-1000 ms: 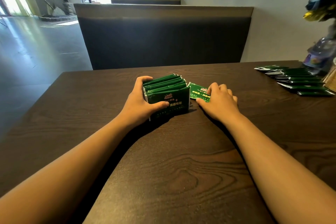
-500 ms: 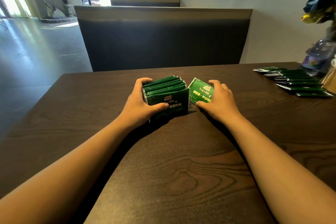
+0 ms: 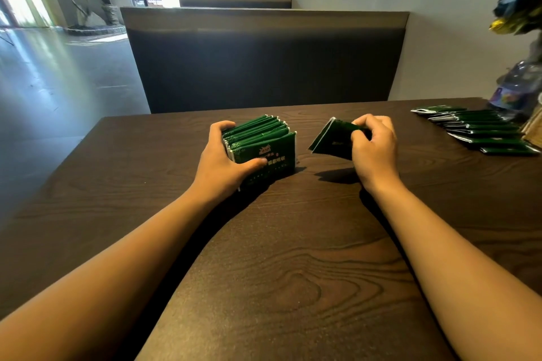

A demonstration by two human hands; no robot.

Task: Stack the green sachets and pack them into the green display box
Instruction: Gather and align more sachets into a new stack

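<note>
Sachets (image 3: 258, 138) stand on edge in a tight green row near the middle of the dark wooden table (image 3: 278, 272), and my left hand (image 3: 225, 161) clamps them together: fingers curled round the far left end of the row, thumb pressed flat across the printed face of the nearest one. They sit upright on the tabletop, packed face to face, their pale sealed edges showing along the top. My right hand (image 3: 374, 145) is off to the right of that row, apart from it, lifted a little above the wood with a shadow beneath it. It pinches a single sachet (image 3: 330, 139) between curled fingers and thumb; that one is tilted, its left edge raised and free, its right part hidden behind my fingers. Whether anything else is tucked into that hand I cannot tell. Far to the right, close to the table's far right corner, more loose sachets (image 3: 481, 132) lie flat in an overlapping fan, well apart from both hands. Just beyond them stands a clear plastic bottle (image 3: 516, 88), blurred, with something dark blue and yellow above it that I cannot make out. Across the far edge of the table rises the dark padded back of a bench seat (image 3: 264, 67). I cannot see the green display box anywhere on the table.
</note>
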